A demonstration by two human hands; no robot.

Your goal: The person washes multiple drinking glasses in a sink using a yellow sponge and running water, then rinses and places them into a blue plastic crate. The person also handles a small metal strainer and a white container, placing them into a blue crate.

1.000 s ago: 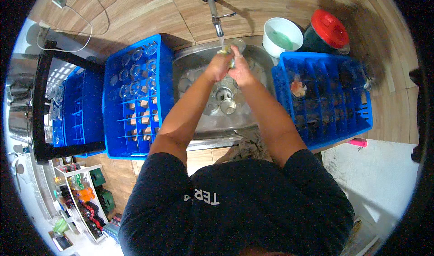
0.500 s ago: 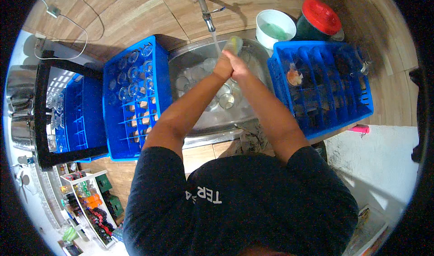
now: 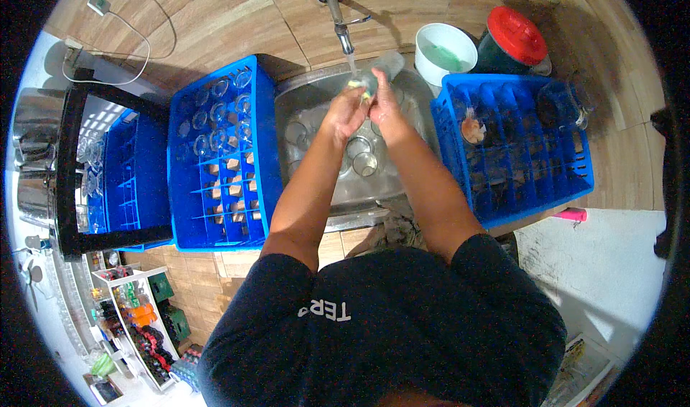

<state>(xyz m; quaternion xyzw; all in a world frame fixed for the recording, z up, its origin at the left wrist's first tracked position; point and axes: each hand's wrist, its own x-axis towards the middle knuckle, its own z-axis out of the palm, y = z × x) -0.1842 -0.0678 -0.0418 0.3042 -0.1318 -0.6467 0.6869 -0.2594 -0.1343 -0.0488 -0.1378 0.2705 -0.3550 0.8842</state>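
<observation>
Over the far part of the metal sink (image 3: 323, 204), my two hands are close together beside the running tap (image 3: 343, 37). My left hand (image 3: 346, 112) is closed on a yellow-green sponge (image 3: 359, 85), partly hidden by the fingers. In my right hand (image 3: 386, 104) is a clear drinking glass (image 3: 390, 63), tilted away toward the sink's far edge; the fingers partly cover its near end. Several clear glasses lie in the sink below, among them one glass (image 3: 364, 164) near the middle.
Left of the sink stands a blue divided crate (image 3: 266, 155) with several upturned glasses. Another blue crate (image 3: 528, 199) is on the right, with a glass jug (image 3: 571, 107) on its far corner. Behind it are a white tub (image 3: 425, 69) of greenish liquid and a red-lidded bucket (image 3: 519, 35).
My left hand has drawn back and left, bringing the sponge away from the glass. The glass now tilts further right in my right hand. The whole view has shifted slightly.
</observation>
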